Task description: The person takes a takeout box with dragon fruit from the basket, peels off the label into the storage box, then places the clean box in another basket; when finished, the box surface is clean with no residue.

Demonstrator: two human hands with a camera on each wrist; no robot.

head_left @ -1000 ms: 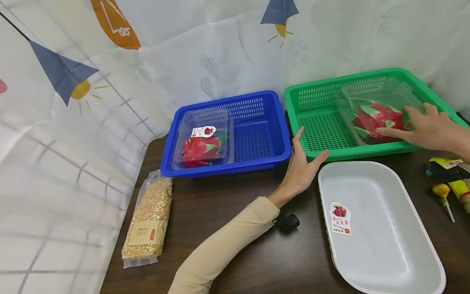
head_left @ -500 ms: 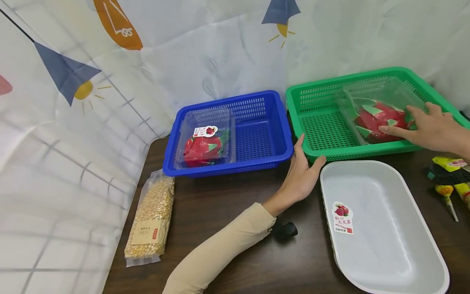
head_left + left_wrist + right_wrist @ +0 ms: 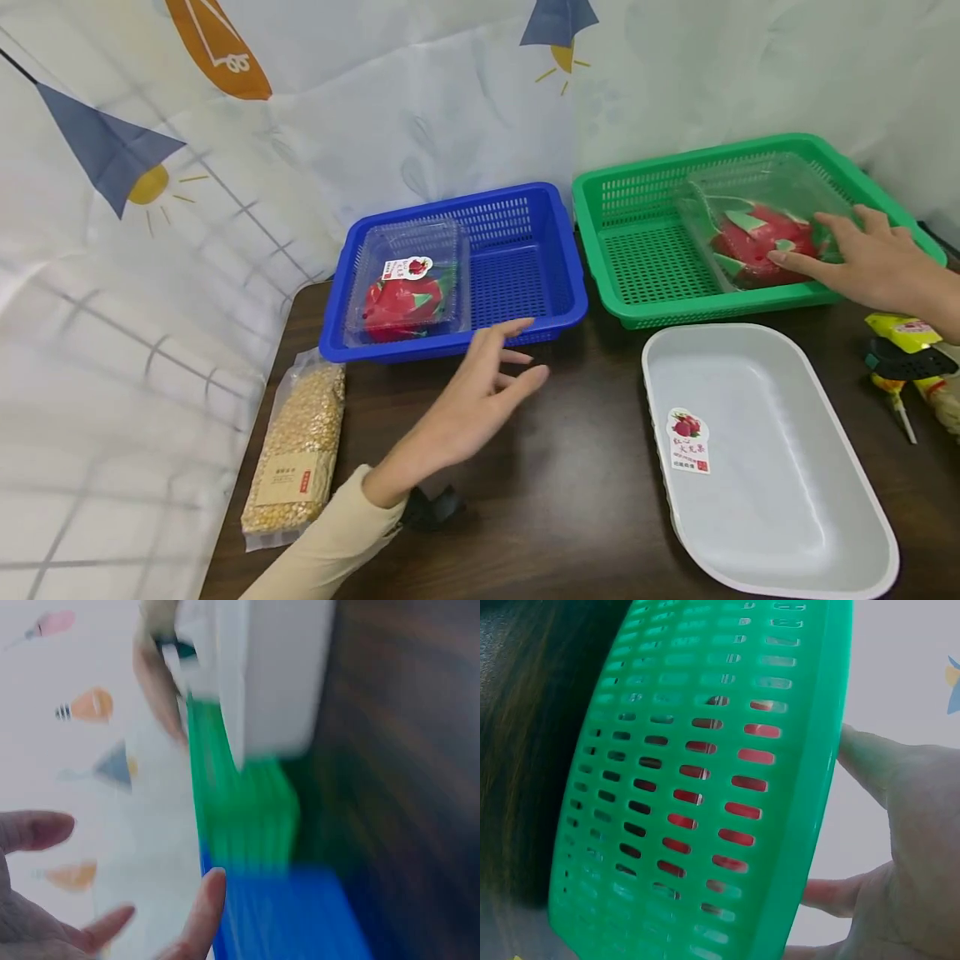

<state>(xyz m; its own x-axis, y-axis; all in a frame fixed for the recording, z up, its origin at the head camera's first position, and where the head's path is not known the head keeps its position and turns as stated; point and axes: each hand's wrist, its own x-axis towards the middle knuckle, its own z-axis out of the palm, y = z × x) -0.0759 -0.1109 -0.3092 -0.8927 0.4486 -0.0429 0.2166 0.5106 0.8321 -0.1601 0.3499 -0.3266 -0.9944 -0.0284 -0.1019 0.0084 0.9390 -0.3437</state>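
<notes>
My left hand [image 3: 468, 408] is raised over the dark table, with loosely bent, spread fingers near the front rim of the blue basket [image 3: 517, 329]. It holds nothing. A clear plastic box [image 3: 408, 242] with a red dragon fruit [image 3: 401, 308] sits in that basket's left half. My right hand [image 3: 881, 258] reaches into the green basket [image 3: 652, 315], thumb and fingers spread over a second clear box [image 3: 780, 179] with another dragon fruit [image 3: 765, 242] inside. In the right wrist view, the green basket's slotted wall [image 3: 690, 772] hides the fingertips.
A white tray [image 3: 750, 450] with a dragon fruit sticker lies in front of the green basket. The bag of corn kernels [image 3: 300, 450] is at the left table edge. A lollipop [image 3: 896, 404] and yellow packets [image 3: 903, 332] lie at the right. A patterned curtain [image 3: 487, 100] hangs behind.
My left hand has left the gap between the two baskets and moved left and toward me, in front of the blue basket. The right hand stays over its box.
</notes>
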